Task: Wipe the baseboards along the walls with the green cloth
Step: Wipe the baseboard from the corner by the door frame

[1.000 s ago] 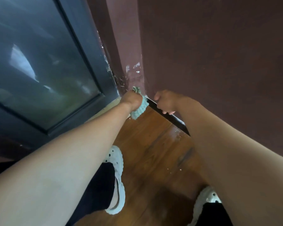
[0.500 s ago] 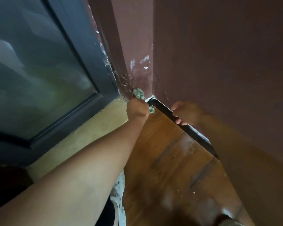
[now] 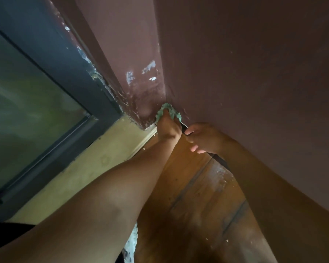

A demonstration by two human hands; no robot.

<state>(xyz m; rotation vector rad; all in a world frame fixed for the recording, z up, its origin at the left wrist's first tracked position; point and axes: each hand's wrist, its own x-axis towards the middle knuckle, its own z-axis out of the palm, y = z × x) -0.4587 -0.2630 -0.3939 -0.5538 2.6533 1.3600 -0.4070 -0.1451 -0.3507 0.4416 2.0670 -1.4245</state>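
Head view: the left hand (image 3: 168, 130) grips the green cloth (image 3: 167, 110), bunched just beyond its knuckles in the wall corner. The baseboard (image 3: 219, 160) runs from there back toward the person, under the right hand (image 3: 204, 137), which rests on it loosely curled, empty.

Corner of a home room.
Wooden floor (image 3: 198, 196), dark red walls (image 3: 254, 73), black baseboard (image 3: 219, 160), dark-framed glass door (image 3: 27, 111).
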